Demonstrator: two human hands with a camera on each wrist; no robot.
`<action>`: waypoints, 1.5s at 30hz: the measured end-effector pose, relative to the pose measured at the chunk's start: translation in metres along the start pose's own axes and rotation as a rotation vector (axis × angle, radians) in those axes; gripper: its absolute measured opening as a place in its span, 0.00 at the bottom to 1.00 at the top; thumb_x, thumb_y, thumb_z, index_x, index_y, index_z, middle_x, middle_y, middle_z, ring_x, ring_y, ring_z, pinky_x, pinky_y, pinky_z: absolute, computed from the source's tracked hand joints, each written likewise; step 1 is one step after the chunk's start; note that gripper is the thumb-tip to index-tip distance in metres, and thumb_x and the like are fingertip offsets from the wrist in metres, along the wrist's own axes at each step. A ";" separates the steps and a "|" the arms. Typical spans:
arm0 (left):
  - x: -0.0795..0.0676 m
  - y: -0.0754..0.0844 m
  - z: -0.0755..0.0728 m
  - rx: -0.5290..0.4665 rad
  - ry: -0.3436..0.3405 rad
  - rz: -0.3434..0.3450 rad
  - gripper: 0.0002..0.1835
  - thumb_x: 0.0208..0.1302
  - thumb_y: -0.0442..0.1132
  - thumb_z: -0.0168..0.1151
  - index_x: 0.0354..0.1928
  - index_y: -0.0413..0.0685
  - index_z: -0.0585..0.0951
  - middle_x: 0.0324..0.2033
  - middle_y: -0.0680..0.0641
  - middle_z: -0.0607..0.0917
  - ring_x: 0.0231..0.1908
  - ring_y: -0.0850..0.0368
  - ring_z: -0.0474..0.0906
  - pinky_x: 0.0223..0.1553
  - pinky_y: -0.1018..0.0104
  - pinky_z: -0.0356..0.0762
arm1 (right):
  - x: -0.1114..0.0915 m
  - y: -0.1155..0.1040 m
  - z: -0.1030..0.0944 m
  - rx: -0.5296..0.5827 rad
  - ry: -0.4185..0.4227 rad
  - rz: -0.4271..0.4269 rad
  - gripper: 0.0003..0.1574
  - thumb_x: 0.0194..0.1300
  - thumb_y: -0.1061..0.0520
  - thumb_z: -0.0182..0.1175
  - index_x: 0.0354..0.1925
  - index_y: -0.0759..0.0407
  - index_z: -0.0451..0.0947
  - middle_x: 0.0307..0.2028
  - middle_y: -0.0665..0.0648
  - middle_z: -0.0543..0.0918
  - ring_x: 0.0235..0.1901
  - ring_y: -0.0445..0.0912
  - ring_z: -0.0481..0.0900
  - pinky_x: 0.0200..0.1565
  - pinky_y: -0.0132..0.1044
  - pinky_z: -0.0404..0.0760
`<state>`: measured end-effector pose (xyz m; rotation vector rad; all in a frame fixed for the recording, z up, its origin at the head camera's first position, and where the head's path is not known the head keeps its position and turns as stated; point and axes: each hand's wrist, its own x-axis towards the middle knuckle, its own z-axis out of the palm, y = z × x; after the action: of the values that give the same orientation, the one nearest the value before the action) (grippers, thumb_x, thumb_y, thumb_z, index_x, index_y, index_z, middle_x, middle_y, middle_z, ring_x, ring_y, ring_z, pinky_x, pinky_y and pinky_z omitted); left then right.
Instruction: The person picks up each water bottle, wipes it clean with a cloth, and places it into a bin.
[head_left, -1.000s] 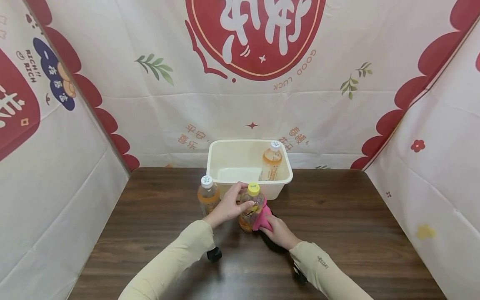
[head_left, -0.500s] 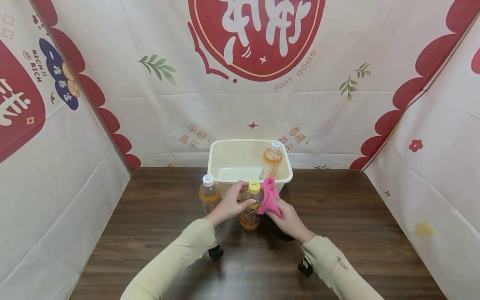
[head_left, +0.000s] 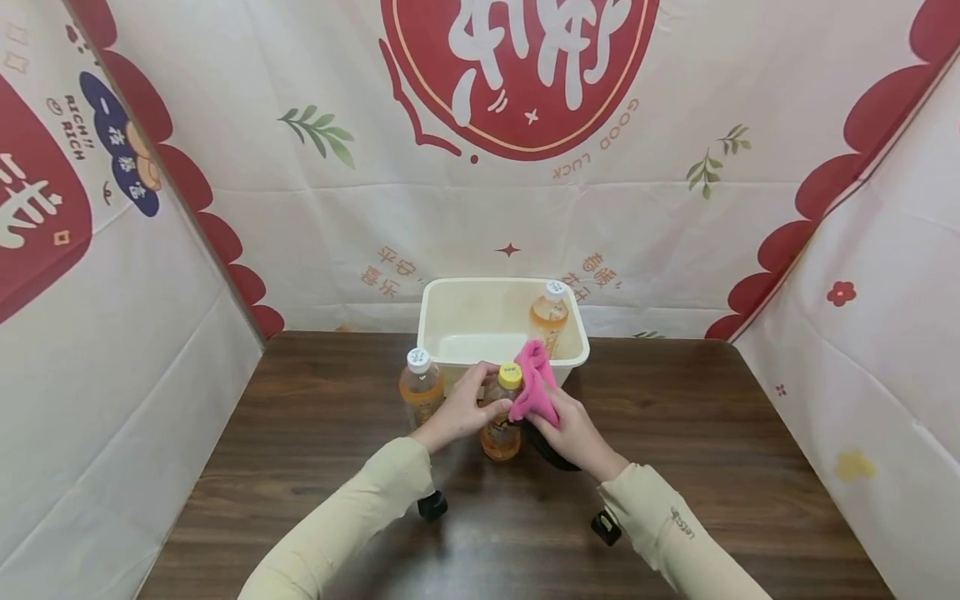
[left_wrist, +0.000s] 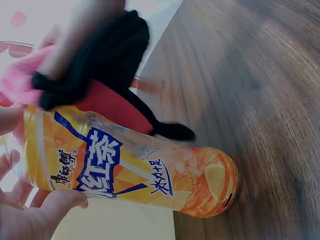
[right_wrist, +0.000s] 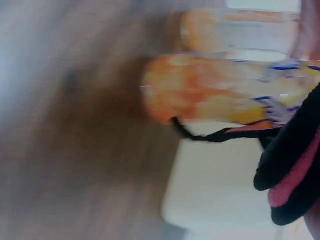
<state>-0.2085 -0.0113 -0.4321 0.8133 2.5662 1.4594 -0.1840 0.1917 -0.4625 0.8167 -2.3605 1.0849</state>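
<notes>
Furthest left, a pale sleeve [head_left: 337, 521] is running off the lower edge, cut short. Just above it, a white-capped bottle [head_left: 422, 388] is standing on the table [head_left: 712, 433], the left wrist hiding its foot. The left hand [head_left: 459, 408] is curling its grip round the upper part of a yellow-capped bottle [head_left: 501, 437], which is standing upright before a cream bin [head_left: 472, 310] and showing amber liquid [left_wrist: 209, 181] near its base. The bin is holding another white-capped bottle [head_left: 548, 317] at its right end; the front rim and a pink cloth [head_left: 536, 385] are concealing its lower part. The right hand [head_left: 576, 429] is pinching this black-edged cloth beside the yellow cap, some fingers disappearing beneath it. Motion is blurring the right wrist view, so exactly where cloth is meeting bottle I cannot tell.
</notes>
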 end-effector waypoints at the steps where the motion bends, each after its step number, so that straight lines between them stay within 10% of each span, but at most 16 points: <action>1: 0.000 0.001 0.000 0.002 -0.001 -0.007 0.23 0.60 0.43 0.59 0.53 0.42 0.67 0.52 0.41 0.71 0.54 0.47 0.68 0.54 0.53 0.68 | -0.005 0.003 0.003 0.012 0.004 0.004 0.25 0.48 0.69 0.66 0.48 0.67 0.74 0.43 0.65 0.79 0.41 0.52 0.78 0.38 0.46 0.79; 13: 0.003 0.005 0.004 -0.015 -0.034 -0.021 0.24 0.60 0.44 0.59 0.54 0.42 0.66 0.55 0.40 0.69 0.56 0.45 0.67 0.55 0.49 0.67 | -0.072 0.054 0.043 -0.122 -0.220 0.073 0.14 0.52 0.60 0.65 0.40 0.57 0.76 0.34 0.54 0.80 0.34 0.42 0.77 0.34 0.37 0.77; 23: 0.006 0.004 0.001 -0.007 -0.030 -0.020 0.23 0.60 0.43 0.59 0.54 0.41 0.66 0.55 0.38 0.69 0.56 0.43 0.67 0.55 0.50 0.67 | -0.062 0.053 -0.010 -0.220 -0.206 0.142 0.15 0.51 0.58 0.67 0.40 0.60 0.79 0.35 0.60 0.82 0.34 0.50 0.79 0.39 0.44 0.78; 29: 0.006 0.003 0.000 0.001 -0.018 -0.016 0.23 0.60 0.42 0.60 0.53 0.42 0.66 0.54 0.39 0.70 0.55 0.44 0.67 0.55 0.50 0.67 | -0.071 0.059 -0.056 -0.465 -0.191 0.179 0.32 0.48 0.59 0.69 0.53 0.65 0.73 0.48 0.73 0.75 0.47 0.65 0.74 0.45 0.59 0.73; 45: 0.004 0.005 0.006 -0.021 -0.037 -0.007 0.23 0.60 0.43 0.59 0.54 0.42 0.67 0.53 0.41 0.70 0.55 0.45 0.68 0.55 0.50 0.68 | -0.117 0.087 -0.038 -0.602 -0.471 0.423 0.49 0.52 0.26 0.52 0.63 0.53 0.64 0.60 0.75 0.61 0.62 0.65 0.56 0.59 0.60 0.56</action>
<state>-0.2081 -0.0030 -0.4305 0.8198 2.5196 1.4532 -0.1504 0.3066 -0.5539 0.3789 -3.1072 0.2555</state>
